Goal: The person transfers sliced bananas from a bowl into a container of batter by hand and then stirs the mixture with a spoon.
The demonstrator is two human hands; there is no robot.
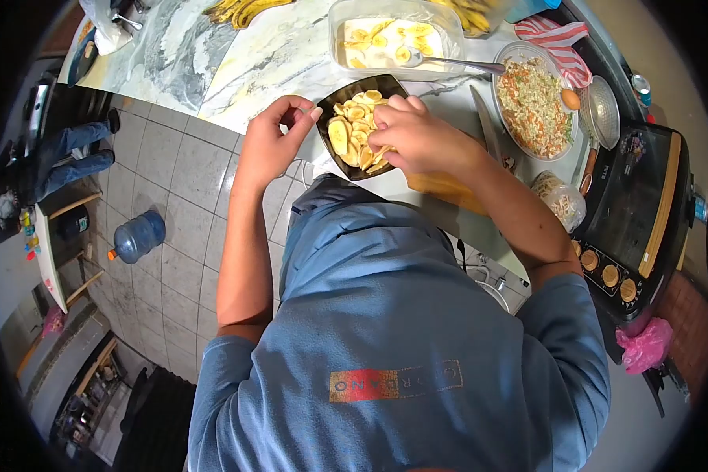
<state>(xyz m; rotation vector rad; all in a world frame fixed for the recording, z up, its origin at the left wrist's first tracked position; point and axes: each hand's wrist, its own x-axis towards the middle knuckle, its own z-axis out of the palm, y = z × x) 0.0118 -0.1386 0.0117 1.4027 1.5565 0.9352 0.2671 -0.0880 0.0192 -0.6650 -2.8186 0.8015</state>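
Note:
A dark square bowl [327, 145] filled with banana slices [354, 130] sits at the near edge of the counter, in front of my body. My left hand [279, 141] is at its left corner, thumb and forefinger pinched together at the rim. Over the right side of the bowl is my right hand [417, 134], its fingers curled down among the slices and closed on some of them. Just beyond stands a clear plastic container [337, 55] with a white creamy mixture and banana slices in it. A spoon [464, 64] rests in that container, its handle over the right rim.
To the right are a knife [486, 126], a tub of chopped mixed food [531, 106] with an egg [571, 98], a metal strainer [602, 114] and a toaster oven [629, 204]. Bananas [252, 9] lie at the back. A water jug [140, 236] is on the tiled floor.

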